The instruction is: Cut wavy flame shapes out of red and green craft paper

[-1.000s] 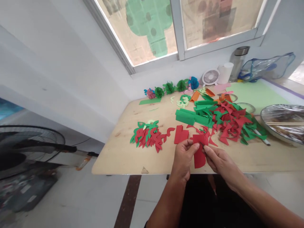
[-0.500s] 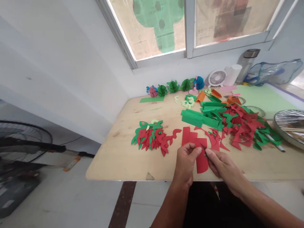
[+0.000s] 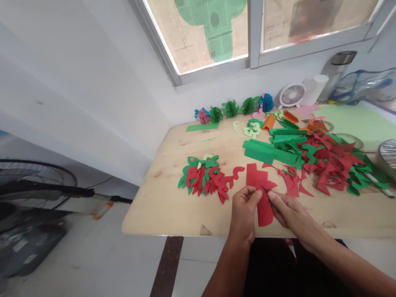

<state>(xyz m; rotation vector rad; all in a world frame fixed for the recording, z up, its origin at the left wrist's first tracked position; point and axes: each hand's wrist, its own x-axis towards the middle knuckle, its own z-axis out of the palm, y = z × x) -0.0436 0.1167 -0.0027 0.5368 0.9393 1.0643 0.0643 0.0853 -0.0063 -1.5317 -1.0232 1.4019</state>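
Tabletop (image 3: 154, 206), wooden, one. Desk fan (image 3: 292, 95), white, one, at rear. Paper figures (image 3: 231, 109), five, in a row. Red paper strip (image 3: 265, 212), one, over the near edge; long axis near-to-far, rounded end bodyward; pinched by left hand (image 3: 244, 206). Dark blade (image 3: 265, 189), one, partly hidden; gripped by right hand (image 3: 287, 208).

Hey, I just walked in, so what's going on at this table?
Someone at the wooden table is working on red paper. Their left hand pinches it between the fingers, while the right hand holds a small dark tool, probably scissors, against it. A pile of curvy red and green cut-outs lies to the left, with a bigger heap of scraps to the right. Pleated paper figures stand along the wall.
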